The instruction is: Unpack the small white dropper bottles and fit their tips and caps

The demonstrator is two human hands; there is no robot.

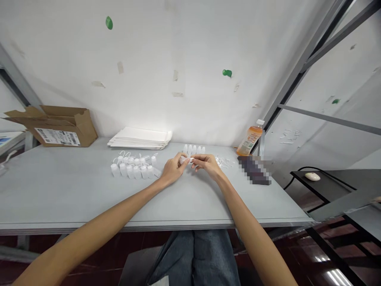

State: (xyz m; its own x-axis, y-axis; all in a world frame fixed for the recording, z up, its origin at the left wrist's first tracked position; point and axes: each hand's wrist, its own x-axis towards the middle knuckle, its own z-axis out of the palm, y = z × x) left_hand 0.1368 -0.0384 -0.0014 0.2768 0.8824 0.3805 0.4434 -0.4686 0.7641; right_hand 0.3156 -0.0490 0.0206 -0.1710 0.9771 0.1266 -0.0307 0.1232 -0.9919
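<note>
Over the middle of the table, my left hand [174, 167] is closed around a small white plastic bottle [183, 159]. The fingers of my right hand [207, 163] are pinched together at the end of that bottle, on a small white part too tiny to make out. Just behind my hands stand several white bottles [194, 149] in a row. To the left is a larger group of white squeeze bottles [130, 171], some with looped straps or caps. Small white loose pieces [224, 162] lie scattered right of my right hand.
A stack of white sheets or flat packs [139, 138] lies against the wall. An open cardboard box [59, 125] sits at the back left. At the right are an orange drink bottle [250, 139] and a dark blurred object [254, 171]. The table's front edge [190, 224] runs near my legs.
</note>
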